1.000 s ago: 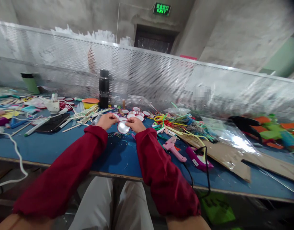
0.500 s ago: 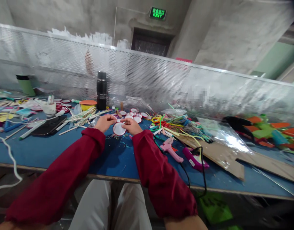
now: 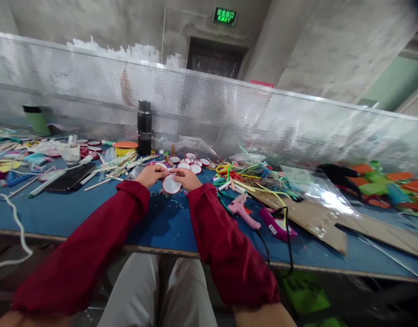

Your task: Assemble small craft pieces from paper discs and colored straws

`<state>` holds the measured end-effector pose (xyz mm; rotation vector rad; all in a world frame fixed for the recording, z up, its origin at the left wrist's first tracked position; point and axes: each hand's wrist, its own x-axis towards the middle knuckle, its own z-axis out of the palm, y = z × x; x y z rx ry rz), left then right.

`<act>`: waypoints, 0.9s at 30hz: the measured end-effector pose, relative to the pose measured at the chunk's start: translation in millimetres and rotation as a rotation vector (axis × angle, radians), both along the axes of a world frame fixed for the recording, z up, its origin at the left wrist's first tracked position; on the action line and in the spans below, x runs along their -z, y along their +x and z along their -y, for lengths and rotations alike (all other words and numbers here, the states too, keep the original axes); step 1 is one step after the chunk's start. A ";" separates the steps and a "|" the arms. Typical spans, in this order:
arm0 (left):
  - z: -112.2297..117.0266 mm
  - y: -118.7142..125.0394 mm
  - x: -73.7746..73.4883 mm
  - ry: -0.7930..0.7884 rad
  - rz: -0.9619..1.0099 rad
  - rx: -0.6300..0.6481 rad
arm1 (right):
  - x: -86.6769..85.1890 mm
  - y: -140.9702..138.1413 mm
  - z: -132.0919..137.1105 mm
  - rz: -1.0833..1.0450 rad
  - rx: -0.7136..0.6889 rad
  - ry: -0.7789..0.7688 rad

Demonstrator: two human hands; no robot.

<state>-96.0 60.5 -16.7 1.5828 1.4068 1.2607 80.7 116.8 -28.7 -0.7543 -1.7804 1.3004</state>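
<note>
A white disc with a dark red rim point(image 3: 171, 184) hangs just above the blue table between my two hands. My right hand point(image 3: 187, 178) pinches it at its upper right edge. Close beside it, my left hand point(image 3: 151, 175) is closed at the disc's top, thumb and fingertips pressed together; what lies in that pinch is too small to make out. Behind the hands lies a group of similar smaller red-rimmed white discs point(image 3: 195, 169). Bits of coloured thread point(image 3: 175, 201) are scattered on the table below.
A black bottle point(image 3: 144, 129) stands behind my left hand, with wooden sticks point(image 3: 118, 167) and a phone point(image 3: 70, 177) to the left. On the right lie a pink glue gun point(image 3: 243, 211), a purple device point(image 3: 277, 225), coloured pipe cleaners point(image 3: 260, 175) and cardboard point(image 3: 307, 218).
The disc has shifted slightly to the right and seems a little more raised. My hands have come slightly closer together at its upper edge.
</note>
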 end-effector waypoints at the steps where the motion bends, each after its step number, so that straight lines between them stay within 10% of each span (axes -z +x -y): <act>1: -0.9 -1.1 0.9 0.030 -0.026 -0.013 | -1.5 2.4 -1.4 0.017 0.046 0.027; 12: -1.3 -13.9 7.9 0.005 -0.780 -0.122 | -6.8 30.1 -20.1 0.120 0.537 0.085; 19: -2.7 -10.7 17.0 -0.150 -0.909 -0.028 | -10.3 29.7 -16.5 0.144 0.550 0.102; 27: -5.8 -13.1 14.0 0.021 -0.723 -0.148 | -11.1 32.4 -16.8 0.163 0.573 0.141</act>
